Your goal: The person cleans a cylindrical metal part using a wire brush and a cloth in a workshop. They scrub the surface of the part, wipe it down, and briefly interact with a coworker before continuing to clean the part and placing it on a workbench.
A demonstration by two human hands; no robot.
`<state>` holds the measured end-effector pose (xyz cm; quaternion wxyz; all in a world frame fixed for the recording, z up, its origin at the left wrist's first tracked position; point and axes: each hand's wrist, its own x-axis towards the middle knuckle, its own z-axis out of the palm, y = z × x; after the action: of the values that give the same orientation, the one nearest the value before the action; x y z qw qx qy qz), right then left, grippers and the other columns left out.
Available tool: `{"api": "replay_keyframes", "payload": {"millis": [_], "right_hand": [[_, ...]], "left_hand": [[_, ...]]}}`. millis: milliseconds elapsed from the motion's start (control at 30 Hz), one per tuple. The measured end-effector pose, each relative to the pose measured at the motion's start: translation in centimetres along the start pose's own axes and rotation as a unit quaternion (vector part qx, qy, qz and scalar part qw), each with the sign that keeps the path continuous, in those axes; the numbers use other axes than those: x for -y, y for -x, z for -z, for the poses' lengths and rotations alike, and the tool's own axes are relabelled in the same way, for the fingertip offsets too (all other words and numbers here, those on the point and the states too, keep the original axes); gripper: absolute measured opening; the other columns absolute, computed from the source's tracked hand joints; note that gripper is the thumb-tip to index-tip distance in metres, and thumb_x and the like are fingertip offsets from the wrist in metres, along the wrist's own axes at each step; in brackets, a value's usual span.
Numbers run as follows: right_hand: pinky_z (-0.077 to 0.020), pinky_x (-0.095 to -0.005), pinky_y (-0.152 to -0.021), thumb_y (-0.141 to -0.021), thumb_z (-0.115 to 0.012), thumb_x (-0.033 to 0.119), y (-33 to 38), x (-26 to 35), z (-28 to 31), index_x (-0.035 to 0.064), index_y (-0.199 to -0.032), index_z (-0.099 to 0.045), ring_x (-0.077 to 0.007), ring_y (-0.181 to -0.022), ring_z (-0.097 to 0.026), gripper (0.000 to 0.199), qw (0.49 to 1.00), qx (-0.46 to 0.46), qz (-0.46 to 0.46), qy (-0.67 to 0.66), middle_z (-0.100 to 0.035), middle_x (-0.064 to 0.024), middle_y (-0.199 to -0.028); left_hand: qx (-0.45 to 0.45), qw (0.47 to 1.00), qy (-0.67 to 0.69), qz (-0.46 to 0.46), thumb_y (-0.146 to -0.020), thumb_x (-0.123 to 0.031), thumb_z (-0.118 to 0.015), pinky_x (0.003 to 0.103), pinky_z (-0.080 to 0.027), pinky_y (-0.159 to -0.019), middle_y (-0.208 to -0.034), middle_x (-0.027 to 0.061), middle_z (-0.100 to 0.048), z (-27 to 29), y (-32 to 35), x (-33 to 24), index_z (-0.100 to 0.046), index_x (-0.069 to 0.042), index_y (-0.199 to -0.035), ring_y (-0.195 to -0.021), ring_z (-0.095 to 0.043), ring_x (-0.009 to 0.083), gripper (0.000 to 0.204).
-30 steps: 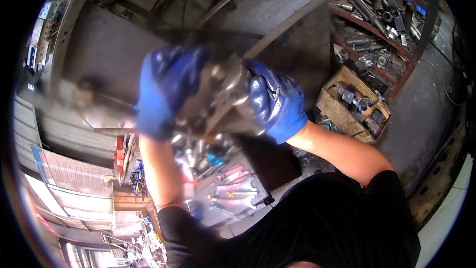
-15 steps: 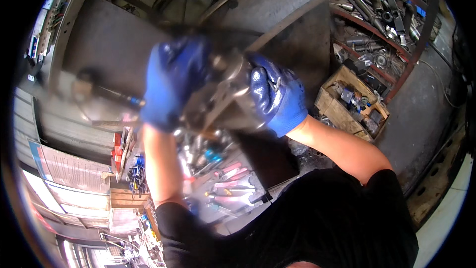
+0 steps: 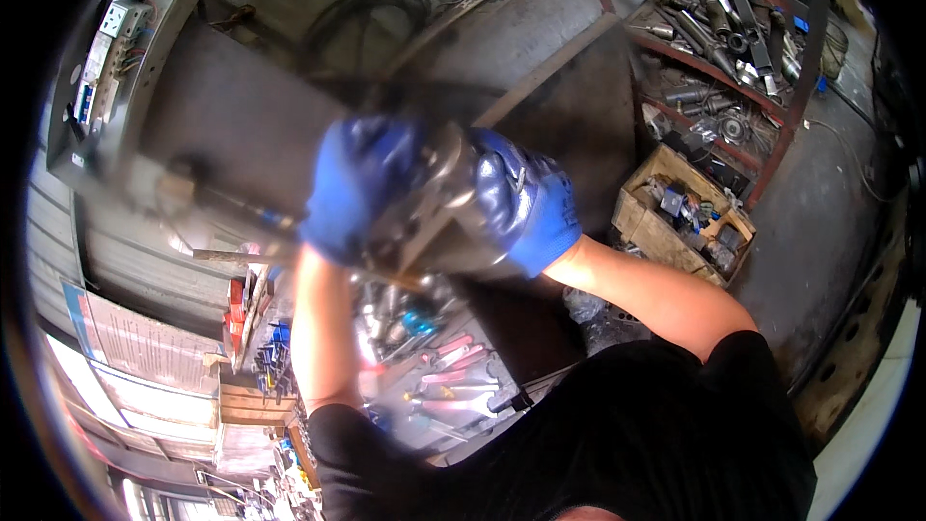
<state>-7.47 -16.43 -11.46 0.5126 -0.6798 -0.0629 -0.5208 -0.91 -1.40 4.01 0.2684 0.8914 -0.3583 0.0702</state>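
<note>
Both my hands wear blue gloves with shiny, darker coated palms and fingers. My right hand (image 3: pixel 521 198) is closed round the right side of a rounded, shiny grey metal part (image 3: pixel 449 169), whose exact kind I cannot make out. Just left of that part, my left hand (image 3: pixel 367 178) is curled into a fist with blurred fingers. Whatever it grips is hidden. Below the hands, a tray (image 3: pixel 386 386) carries several pink-handled tools (image 3: pixel 453 357) and small metal pieces, with a teal item (image 3: pixel 420 323) among them.
A wooden crate (image 3: pixel 666 232) of mixed parts stands right of my right forearm. Behind it, a red-framed rack (image 3: pixel 772 169) holds metal parts. An electrical box (image 3: pixel 145 58) is at upper left, a coiled hose (image 3: pixel 371 10) at the back. A rod (image 3: pixel 231 257) juts in from the left.
My left hand has come down and slightly right, towards the metal part. My right hand has shifted slightly left and down with that part. The background is shifted as the view turned a little.
</note>
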Motion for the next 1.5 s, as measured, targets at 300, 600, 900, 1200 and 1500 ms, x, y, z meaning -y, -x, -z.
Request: {"api": "replay_keyframes", "payload": {"millis": [300,600,900,1200,1500], "right_hand": [[-0.0557,-0.0494,-0.074,-0.099,-0.059,0.019,0.3,-0.5,-0.4,0.0091,-0.127,-0.064,-0.0409,-0.084,-0.069,0.030,1.000,-0.007,0.020,-0.005,-0.072,-0.0201,-0.100],[-0.0562,-0.0481,-0.075,-0.101,-0.057,0.018,0.3,-0.2,0.2,0.0079,-0.124,-0.067,-0.0422,-0.084,-0.070,0.027,0.996,0.043,-0.059,-0.051,-0.072,-0.0222,-0.099],[-0.0540,-0.0456,-0.080,-0.101,-0.056,0.018,-3.2,2.1,2.2,0.0055,-0.114,-0.071,-0.0374,-0.089,-0.069,0.023,0.997,0.003,0.042,-0.068,-0.072,-0.0190,-0.100],[-0.0538,-0.0514,-0.077,-0.093,-0.065,0.023,-9.1,3.9,2.4,0.0075,-0.102,-0.070,-0.0404,-0.088,-0.069,0.019,0.944,0.145,0.231,0.183,-0.070,-0.0190,-0.089],[-0.0586,-0.0485,-0.079,-0.095,-0.062,0.038,-14.7,8.8,1.7,0.0067,-0.095,-0.078,-0.0404,-0.088,-0.072,0.035,0.796,0.450,0.175,0.366,-0.073,-0.0232,-0.091]], "left_hand": [[0.036,0.999,0.002,-0.028,-0.099,-0.023,-0.068,0.024,-0.038,-0.049,-0.063,0.0024,-0.064,0.6,0.1,-1.0,-0.070,-0.001,-0.077,-0.050,-0.053,0.0065,0.031],[-0.029,0.978,0.193,0.076,-0.101,-0.030,-0.066,0.028,-0.043,-0.061,-0.070,0.0054,-0.064,0.2,2.8,-3.4,-0.067,0.000,-0.080,-0.062,-0.055,0.0108,0.037],[-0.070,0.972,0.223,0.005,-0.102,-0.014,-0.062,0.029,-0.052,-0.093,-0.110,0.0060,-0.073,-1.2,5.1,-1.4,-0.071,0.002,-0.122,-0.101,-0.066,0.0135,0.027],[-0.122,0.945,0.303,-0.008,-0.098,-0.019,-0.072,0.030,-0.055,-0.087,-0.111,0.0094,-0.075,-5.3,3.5,1.8,-0.067,-0.002,-0.131,-0.097,-0.068,0.0137,0.038],[-0.055,0.932,0.350,-0.070,-0.098,-0.011,-0.068,0.029,-0.052,-0.094,-0.113,0.0045,-0.070,-5.2,4.1,1.9,-0.065,-0.001,-0.124,-0.103,-0.063,0.0113,0.028]]}}
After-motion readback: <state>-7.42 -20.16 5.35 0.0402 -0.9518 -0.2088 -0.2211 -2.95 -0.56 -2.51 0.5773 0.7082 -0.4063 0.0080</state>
